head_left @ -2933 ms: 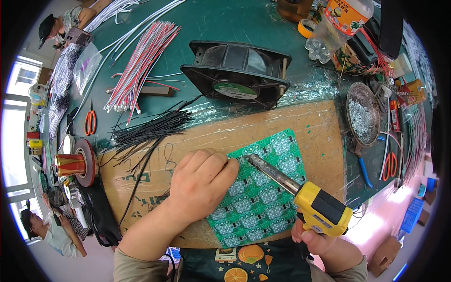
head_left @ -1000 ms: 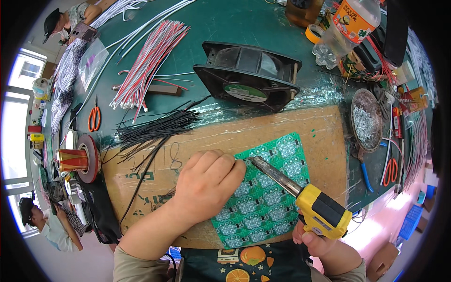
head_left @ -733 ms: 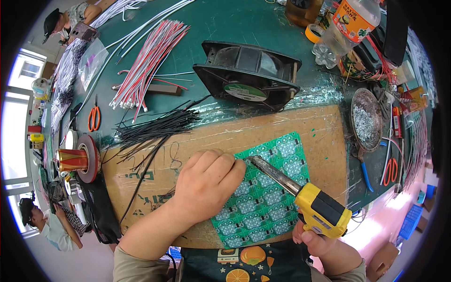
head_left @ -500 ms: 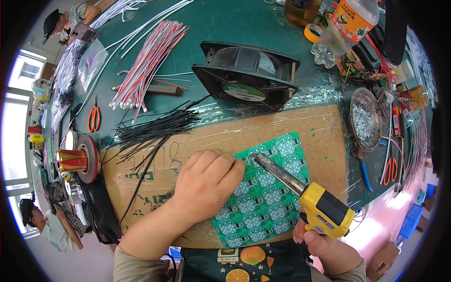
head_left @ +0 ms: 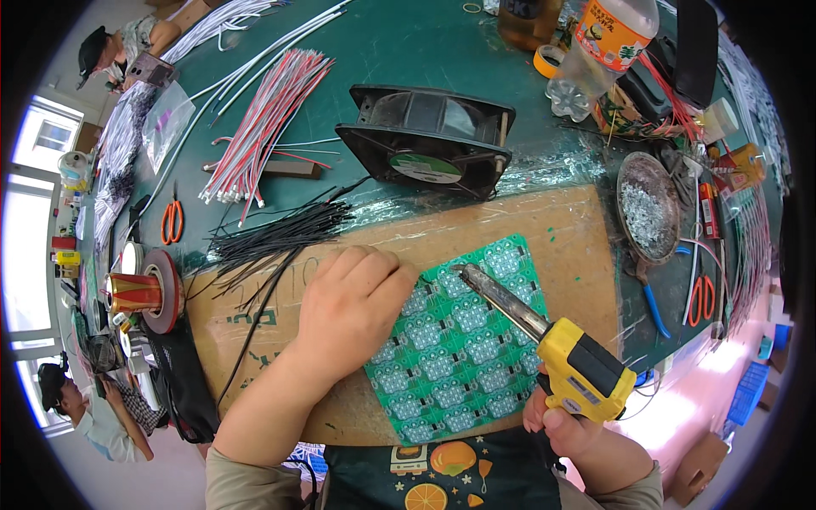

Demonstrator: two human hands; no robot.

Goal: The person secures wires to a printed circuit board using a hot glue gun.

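Note:
A green circuit board panel (head_left: 455, 370) with rows of repeated white-marked pads lies tilted on the brown cardboard. My left hand (head_left: 353, 310) is closed at the board's upper left edge, its fingers curled under; whatever they pinch is hidden. From the lower right, my right hand (head_left: 565, 425) grips a yellow and black soldering gun (head_left: 586, 370). Its long metal barrel slants up and left across the board, with the darkened tip over the upper rows. Whether the tip touches the board I cannot tell. Thin black wires (head_left: 285, 229) lie bundled beyond my left hand.
A black fan (head_left: 429, 140) stands beyond the cardboard (head_left: 578, 255). Red and white wires (head_left: 272, 127) lie at the far left, near orange scissors (head_left: 172, 223) and a spool (head_left: 161, 289). Rightward are a pan of greyish bits (head_left: 648, 208), red-handled scissors (head_left: 702, 299) and a bottle (head_left: 608, 51).
The whole view has shifted a little. Against the board, the soldering gun's tip has moved slightly right and away from me. My left hand has shifted slightly farther away, still closed.

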